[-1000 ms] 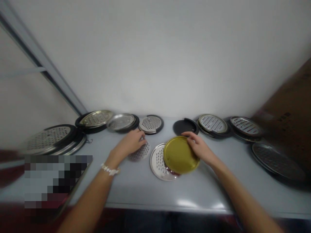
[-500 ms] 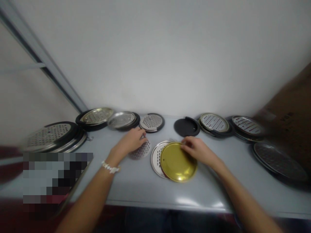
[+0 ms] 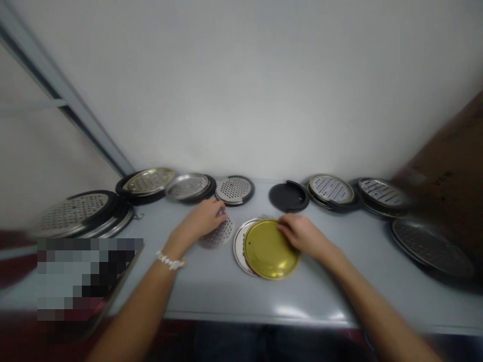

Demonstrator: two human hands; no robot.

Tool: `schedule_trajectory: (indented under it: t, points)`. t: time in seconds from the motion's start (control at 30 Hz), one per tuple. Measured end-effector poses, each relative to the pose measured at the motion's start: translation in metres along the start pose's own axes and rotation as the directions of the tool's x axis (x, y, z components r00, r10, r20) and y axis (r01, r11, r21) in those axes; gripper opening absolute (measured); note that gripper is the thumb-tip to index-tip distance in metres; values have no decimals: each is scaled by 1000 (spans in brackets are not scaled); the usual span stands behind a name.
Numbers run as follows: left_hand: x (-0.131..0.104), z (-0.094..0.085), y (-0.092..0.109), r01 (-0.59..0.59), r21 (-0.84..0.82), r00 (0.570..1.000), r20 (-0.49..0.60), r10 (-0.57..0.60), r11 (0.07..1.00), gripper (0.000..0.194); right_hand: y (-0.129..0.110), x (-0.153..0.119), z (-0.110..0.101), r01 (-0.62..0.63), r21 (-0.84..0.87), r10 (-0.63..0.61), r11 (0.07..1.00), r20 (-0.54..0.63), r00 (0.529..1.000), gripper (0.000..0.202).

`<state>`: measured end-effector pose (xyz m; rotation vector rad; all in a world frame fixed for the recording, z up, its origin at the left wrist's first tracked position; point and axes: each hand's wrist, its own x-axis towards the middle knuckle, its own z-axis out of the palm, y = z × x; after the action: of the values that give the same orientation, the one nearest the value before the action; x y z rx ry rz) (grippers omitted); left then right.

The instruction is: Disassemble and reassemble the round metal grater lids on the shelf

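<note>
My left hand (image 3: 207, 216), with a white bracelet at the wrist, has its fingers closed on the far edge of a perforated metal disc (image 3: 221, 234). Right of centre, my right hand (image 3: 300, 232) pinches the upper right edge of a gold disc (image 3: 271, 250). The gold disc overlaps a silver slotted disc (image 3: 239, 249), whose left part shows. Behind my left hand lies a round grater in a black holder (image 3: 235, 190). A bare black holder (image 3: 289, 196) sits behind my right hand.
More round graters with black holders stand along the wall: at the far left (image 3: 75, 213), back left (image 3: 149, 182), back right (image 3: 332, 191) and right edge (image 3: 432, 249). A cardboard box (image 3: 449, 171) is at the right. The grey table (image 3: 211, 296) has its front edge below.
The gold disc and my right hand have shifted slightly left, covering more of the silver slotted disc. My left hand stays on the perforated disc.
</note>
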<state>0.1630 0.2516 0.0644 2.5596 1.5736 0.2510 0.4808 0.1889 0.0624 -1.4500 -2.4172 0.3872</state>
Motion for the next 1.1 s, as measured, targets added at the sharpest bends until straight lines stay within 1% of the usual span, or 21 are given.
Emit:
schedule_trajectory:
  t: [0.1,0.23,0.43,0.53,0.6,0.67,0.7,0.73,0.83,0.87,0.93,1.0,1.1]
  points:
    - [1,1,-1,5,1,1000,1,-5,1000,28,-1,0,0,-5,-33,5,999,13,1000,20]
    - [1,1,-1,7,-12,1000,8,-7,1000,27,-1,0,1,-9,-32,9,999,11,1000,20]
    - [-1,-2,2,6,-25,1000,11,-6,1000,26,-1,-1,1,3,33,-3,999,-7,1000,21]
    - [0,-6,7,-3,-40,999,-33,2,999,23,-1,-1,1,-29,89,31,996,-18,999,19]
    - [1,-10,14,-20,-72,995,-97,13,997,22,-1,0,1,-67,144,73,987,-31,997,16]
    - [1,-15,25,-51,-148,990,-134,31,988,21,0,0,3,-107,217,119,970,-43,992,13]
    - [0,-16,32,-72,-206,992,-121,47,976,21,1,1,4,-127,263,143,957,-45,989,12]
    - [-1,-17,39,-91,-268,994,-85,70,959,22,1,1,5,-147,311,168,939,-41,985,13]
    - [-5,-15,61,-122,-399,984,73,164,909,24,2,2,5,-209,461,246,862,-20,969,15]
    - [-7,-13,66,-122,-412,979,100,178,903,24,2,2,5,-221,508,264,833,-14,964,17]
    - [-8,-9,73,-119,-415,980,98,174,902,23,2,3,4,-219,586,285,780,-21,958,21]
    - [-8,-6,75,-116,-419,985,67,158,900,26,3,4,4,-190,633,301,750,-71,951,24]
    - [-6,-4,74,-113,-420,991,17,132,901,36,3,6,5,-129,658,337,742,-200,920,25]
